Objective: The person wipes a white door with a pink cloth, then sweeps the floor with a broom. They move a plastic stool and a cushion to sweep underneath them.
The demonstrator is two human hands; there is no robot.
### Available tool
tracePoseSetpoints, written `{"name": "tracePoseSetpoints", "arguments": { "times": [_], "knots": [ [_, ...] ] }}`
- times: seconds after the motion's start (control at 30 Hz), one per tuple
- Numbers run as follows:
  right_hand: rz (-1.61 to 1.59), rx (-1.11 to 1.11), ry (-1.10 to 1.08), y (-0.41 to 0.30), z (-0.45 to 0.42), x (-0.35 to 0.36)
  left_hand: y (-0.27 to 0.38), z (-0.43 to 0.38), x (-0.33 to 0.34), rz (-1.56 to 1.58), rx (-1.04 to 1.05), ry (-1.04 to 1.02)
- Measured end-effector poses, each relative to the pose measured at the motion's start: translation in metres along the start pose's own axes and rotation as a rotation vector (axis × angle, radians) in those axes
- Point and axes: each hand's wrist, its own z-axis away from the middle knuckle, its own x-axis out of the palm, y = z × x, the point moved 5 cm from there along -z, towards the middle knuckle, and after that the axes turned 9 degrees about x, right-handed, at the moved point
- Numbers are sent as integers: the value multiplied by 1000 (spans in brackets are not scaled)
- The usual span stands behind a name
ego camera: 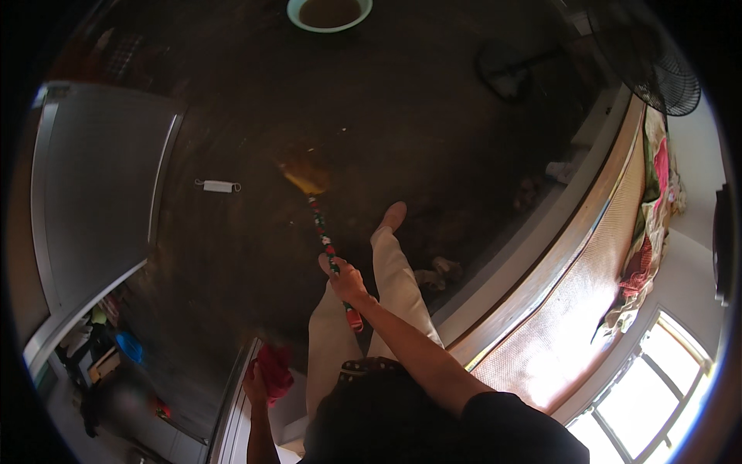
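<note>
My right hand (346,281) grips the handle of a broom (322,229) wrapped in dark floral material, with a red end below the hand. The yellowish broom head (307,174) is at or just above the dark floor, ahead of my feet; which of the two I cannot tell. In my left hand (255,383) hangs a bunched red cloth (275,374), beside a pale-framed edge at the lower left. A white face mask (218,186) lies on the floor left of the broom head. Small light scraps (343,129) dot the floor farther out.
A bed with a woven mat (579,278) runs along the right, with crumpled fabrics (643,255) at its far side. A basin of brownish liquid (329,26) stands ahead. Fan parts (675,87) are upper right. A large grey panel (104,191) is left; shoes (440,272) lie near the bed.
</note>
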Motion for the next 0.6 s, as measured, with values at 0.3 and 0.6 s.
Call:
{"name": "tracePoseSetpoints", "arguments": {
  "times": [0.3,0.6],
  "knots": [
    [54,-30,-180,-25,62,-46,-105,45,-17,72,-108,77],
    [-105,133,74,87,41,-88,-129,63,17,211,-174,83]
  ]
}}
